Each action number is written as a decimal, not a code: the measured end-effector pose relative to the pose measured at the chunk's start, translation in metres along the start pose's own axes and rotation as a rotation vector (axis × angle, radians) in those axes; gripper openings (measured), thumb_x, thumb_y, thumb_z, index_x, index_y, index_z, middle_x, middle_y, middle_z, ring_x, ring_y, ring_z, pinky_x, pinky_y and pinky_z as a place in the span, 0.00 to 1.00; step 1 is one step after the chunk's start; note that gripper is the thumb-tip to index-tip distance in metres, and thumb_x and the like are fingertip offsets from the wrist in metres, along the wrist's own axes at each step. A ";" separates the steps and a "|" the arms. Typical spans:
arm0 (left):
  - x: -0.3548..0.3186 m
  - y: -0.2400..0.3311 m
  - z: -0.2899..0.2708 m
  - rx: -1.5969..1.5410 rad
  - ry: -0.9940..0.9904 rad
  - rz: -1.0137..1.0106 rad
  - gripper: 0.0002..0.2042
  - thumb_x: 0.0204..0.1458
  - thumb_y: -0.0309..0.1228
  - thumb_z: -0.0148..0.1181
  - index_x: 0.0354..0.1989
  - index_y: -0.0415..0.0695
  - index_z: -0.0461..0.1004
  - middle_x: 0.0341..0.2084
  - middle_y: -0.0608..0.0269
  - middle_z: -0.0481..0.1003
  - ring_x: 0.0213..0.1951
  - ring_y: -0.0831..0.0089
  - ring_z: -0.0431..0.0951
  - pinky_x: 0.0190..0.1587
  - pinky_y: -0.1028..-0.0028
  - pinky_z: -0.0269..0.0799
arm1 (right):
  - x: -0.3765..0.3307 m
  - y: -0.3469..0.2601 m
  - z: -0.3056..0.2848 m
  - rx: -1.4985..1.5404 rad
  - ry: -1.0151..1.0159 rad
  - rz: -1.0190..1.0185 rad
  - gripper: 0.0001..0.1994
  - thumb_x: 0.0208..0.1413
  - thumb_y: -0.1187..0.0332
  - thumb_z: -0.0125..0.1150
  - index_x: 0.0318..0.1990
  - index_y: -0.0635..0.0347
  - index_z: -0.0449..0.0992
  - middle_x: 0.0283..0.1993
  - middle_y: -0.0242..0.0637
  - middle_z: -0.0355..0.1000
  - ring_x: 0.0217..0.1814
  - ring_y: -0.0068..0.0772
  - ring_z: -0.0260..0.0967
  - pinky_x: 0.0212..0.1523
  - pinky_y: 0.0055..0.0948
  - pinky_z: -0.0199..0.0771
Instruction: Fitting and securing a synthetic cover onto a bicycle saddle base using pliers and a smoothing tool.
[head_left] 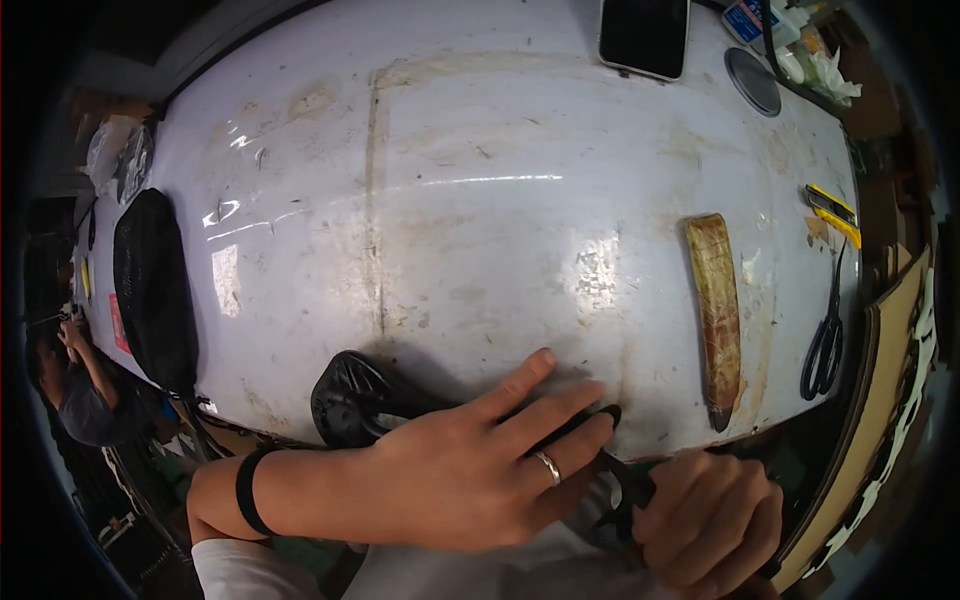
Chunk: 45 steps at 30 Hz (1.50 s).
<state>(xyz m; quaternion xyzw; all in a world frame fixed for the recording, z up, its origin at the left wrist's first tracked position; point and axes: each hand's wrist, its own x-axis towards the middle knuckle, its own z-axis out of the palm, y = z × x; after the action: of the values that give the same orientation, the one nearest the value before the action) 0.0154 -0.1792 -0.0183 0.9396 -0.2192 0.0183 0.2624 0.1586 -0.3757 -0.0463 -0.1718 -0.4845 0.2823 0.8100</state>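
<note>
A black glossy thing (pixel 345 400) with a wide rounded end and a curved bar-like part lies at the near table edge. It looks somewhat like a bicycle saddle, but much of it is covered. Across it reaches my left hand (pixel 500 465), palm down, a ring on one finger. The outer fingers are spread, while those nearer me bend over its dark far end; thumb and fingertips are partly hidden. Just off the edge, my right hand (pixel 705 520) is closed in a fist around a dark, narrow piece (pixel 625 490). What that piece is, I cannot make out.
On the white table (pixel 480 270) lie a long brown wrapped piece (pixel 715 320), black scissors (pixel 825 350), a yellow utility knife (pixel 833 213), a phone (pixel 645 38), a round grey disc (pixel 752 82) and a black mesh bag (pixel 152 290). Another person (pixel 95 390) sits far left.
</note>
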 end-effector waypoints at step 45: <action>0.052 -0.011 -0.026 -0.415 -0.044 -0.456 0.07 0.51 0.15 0.76 0.34 0.36 0.81 0.48 0.53 0.74 0.58 0.50 0.85 0.53 0.60 0.86 | -0.043 -0.012 0.020 -0.664 0.060 0.037 0.14 0.60 0.69 0.78 0.28 0.62 0.76 0.32 0.41 0.77 0.32 0.42 0.80 0.39 0.43 0.89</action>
<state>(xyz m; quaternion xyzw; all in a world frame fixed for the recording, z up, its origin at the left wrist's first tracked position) 0.0687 -0.1785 0.0063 0.8911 -0.0075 -0.1064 0.4411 0.1288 -0.4118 -0.0596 -0.4434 -0.5227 0.1185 0.7185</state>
